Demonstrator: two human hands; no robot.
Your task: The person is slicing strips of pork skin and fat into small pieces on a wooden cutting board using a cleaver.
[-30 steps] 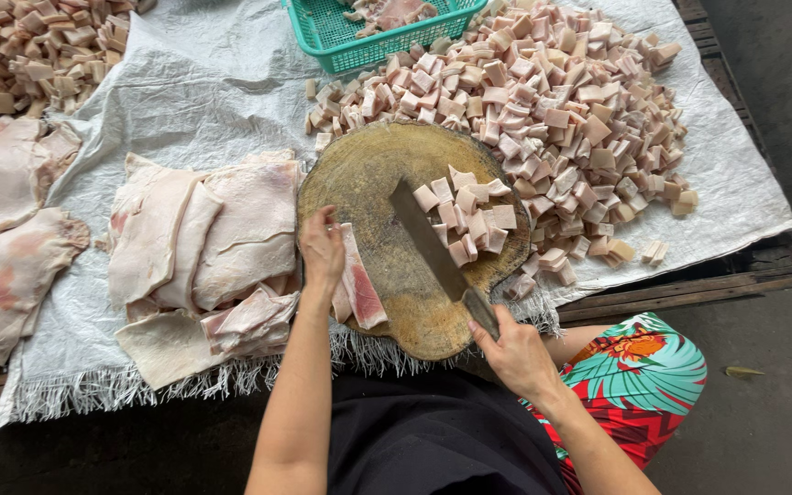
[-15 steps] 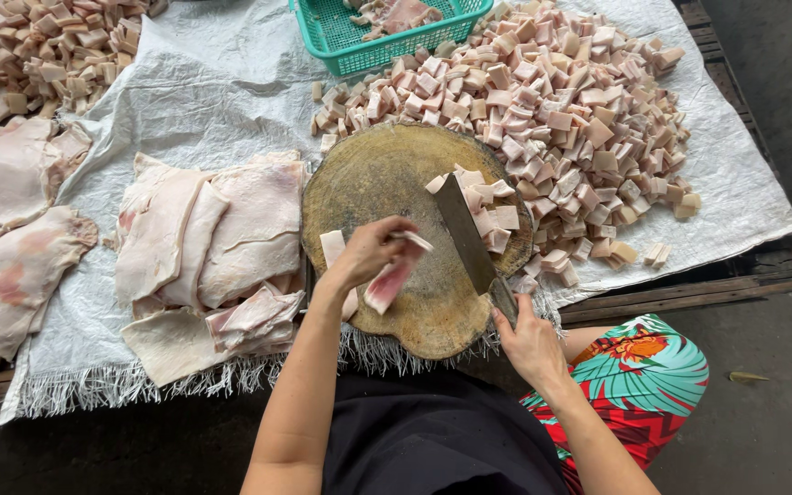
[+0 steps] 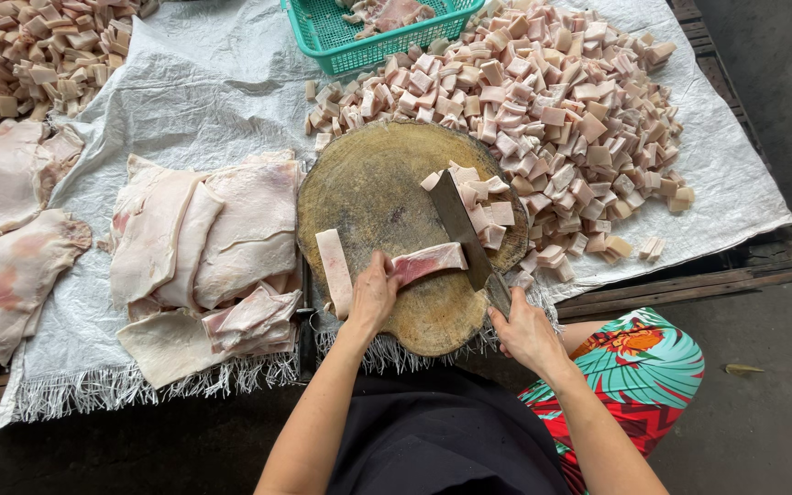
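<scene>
A round wooden chopping block [image 3: 378, 192] lies in front of me. My left hand [image 3: 373, 293] holds a pink strip of pork fat [image 3: 428, 263] flat on the block. Another pale strip [image 3: 334, 272] lies just left of that hand. My right hand [image 3: 522, 330] grips the handle of a cleaver [image 3: 458, 225], whose blade rests on the block at the strip's right end. Several cut cubes [image 3: 488, 206] sit on the block beside the blade.
A large heap of meat cubes [image 3: 552, 101] spreads right of the block on a white woven sheet [image 3: 203, 92]. Slabs of pork skin [image 3: 208, 247] are stacked to the left. A green plastic basket [image 3: 368, 32] stands behind. More cubes [image 3: 38, 55] lie far left.
My left hand took a strip from the block's left edge and laid it across the block toward the blade. The cleaver shifted slightly toward the strip.
</scene>
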